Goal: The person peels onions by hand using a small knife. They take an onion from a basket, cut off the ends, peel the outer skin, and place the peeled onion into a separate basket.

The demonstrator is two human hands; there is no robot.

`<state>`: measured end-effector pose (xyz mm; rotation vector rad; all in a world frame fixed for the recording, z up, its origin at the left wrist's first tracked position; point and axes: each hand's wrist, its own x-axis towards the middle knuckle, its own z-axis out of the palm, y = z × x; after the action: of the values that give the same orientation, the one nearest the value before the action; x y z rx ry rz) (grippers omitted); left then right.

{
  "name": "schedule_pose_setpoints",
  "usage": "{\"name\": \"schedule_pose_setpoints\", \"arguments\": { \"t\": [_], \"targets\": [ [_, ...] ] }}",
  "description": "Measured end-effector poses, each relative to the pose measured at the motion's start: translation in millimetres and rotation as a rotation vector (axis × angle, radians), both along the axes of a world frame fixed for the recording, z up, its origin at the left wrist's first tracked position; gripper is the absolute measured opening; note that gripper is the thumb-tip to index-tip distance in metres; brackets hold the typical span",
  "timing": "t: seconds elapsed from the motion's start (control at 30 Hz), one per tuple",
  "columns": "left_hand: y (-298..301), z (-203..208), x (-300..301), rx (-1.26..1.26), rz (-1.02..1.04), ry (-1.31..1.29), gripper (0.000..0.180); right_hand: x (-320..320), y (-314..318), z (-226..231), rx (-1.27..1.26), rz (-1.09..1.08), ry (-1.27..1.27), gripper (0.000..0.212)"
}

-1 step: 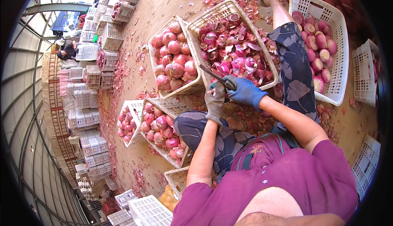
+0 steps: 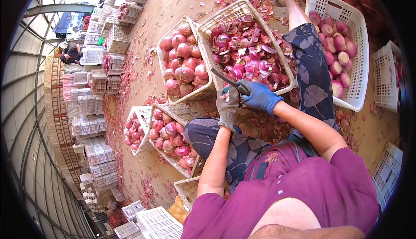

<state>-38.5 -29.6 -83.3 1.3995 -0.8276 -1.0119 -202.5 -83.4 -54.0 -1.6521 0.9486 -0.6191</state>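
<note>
The right hand [image 2: 259, 97], in a blue glove, is closed around a knife [image 2: 226, 79] whose blade points up-left past the left hand [image 2: 228, 102]. That grey-gloved hand curls shut on something hidden. Just beyond both sits the crate of onion skins [image 2: 277, 50]

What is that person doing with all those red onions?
A person sits on the ground among white crates of red onions. Their right hand, in a blue glove, holds a knife, and their left hand, in a grey glove, meets it over a crate of onion skins.
</note>
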Motion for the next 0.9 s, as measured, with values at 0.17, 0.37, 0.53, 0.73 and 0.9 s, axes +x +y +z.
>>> {"name": "schedule_pose_setpoints", "arguments": {
  "t": [0.17,0.37,0.53,0.73,0.9],
  "targets": [
    [1,-6,6,0.055,0.032,-0.3,0.032,-3,-11,-12,-0.007,-0.042,0.084,0.035],
    [-5,8,-1,0.226,-0.081,0.102,0.049,11,-31,-56,0.236,-0.104,-0.341,0.023],
    [-8,33,-7,0.243,-0.282,0.003,0.046,-3,-32,-34,0.105,-0.144,-0.344,0.025],
    [-2,25,-33,0.03,-0.303,-0.896,0.072,-21,-27,-14,-0.223,-0.223,0.043,0.021],
    [-6,31,-27,0.105,-0.304,-0.843,0.068,-14,-16,-10,-0.241,-0.184,0.034,0.022]
  ]
}}
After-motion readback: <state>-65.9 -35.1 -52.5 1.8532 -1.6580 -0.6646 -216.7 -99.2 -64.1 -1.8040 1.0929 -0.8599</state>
